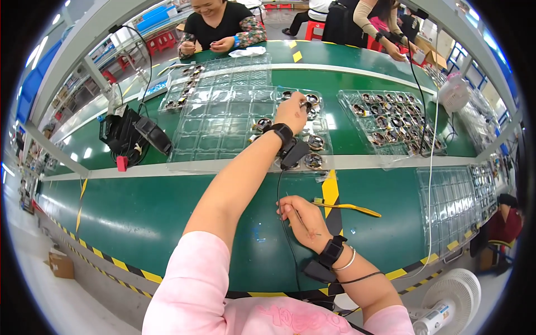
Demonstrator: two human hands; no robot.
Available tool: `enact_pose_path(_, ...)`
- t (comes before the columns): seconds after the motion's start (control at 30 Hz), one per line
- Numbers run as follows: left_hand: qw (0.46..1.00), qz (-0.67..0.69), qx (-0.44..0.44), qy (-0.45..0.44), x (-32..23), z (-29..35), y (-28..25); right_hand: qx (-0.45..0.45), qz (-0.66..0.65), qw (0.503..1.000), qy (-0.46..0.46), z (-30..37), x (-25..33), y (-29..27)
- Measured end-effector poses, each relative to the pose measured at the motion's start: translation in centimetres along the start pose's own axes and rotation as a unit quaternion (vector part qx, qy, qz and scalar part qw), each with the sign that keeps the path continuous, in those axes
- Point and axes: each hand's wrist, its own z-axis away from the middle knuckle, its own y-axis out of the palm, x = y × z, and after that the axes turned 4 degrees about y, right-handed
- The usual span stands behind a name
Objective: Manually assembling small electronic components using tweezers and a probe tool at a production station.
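Observation:
My left hand (293, 114) is stretched out over a clear plastic tray (209, 125) of square pockets. Its fingers are closed around a small dark round component (306, 106) at the tray's right side. Similar round parts with metallic rims, such as one round component (315, 143), sit in the pockets around the hand, while the tray's left pockets hold none. Nearer to me, my right hand (304, 220) is closed on a thin metal tool (301, 219) that looks like tweezers, just above the green table. Beside its fingers lies a yellow-handled brush (352, 207).
A second tray (385, 120) full of round parts lies at right, with stacked clear trays (452, 201) nearer. A black device (125, 134) with cables stands at left. Cables hang from the frame and run from my wristbands. Co-workers sit across the table (139, 206); a white fan (452, 298) stands lower right.

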Motion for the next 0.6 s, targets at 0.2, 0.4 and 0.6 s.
enact_pose_path(0.2,0.817,0.547,0.041,-0.179,-1.8,7.2,-7.1,0.008,-0.054,0.995,0.078,0.7,-0.3,-0.5)
enact_pose_path(0.4,0.870,0.390,0.171,-0.248,-2.2,18.5,-15.0,-0.013,-0.096,0.990,0.102,-0.1,0.3,-0.1)
enact_pose_path(0.6,0.916,0.296,0.184,-0.198,-0.5,25.4,-15.0,-0.001,-0.093,0.990,0.111,-0.8,0.7,-0.3)
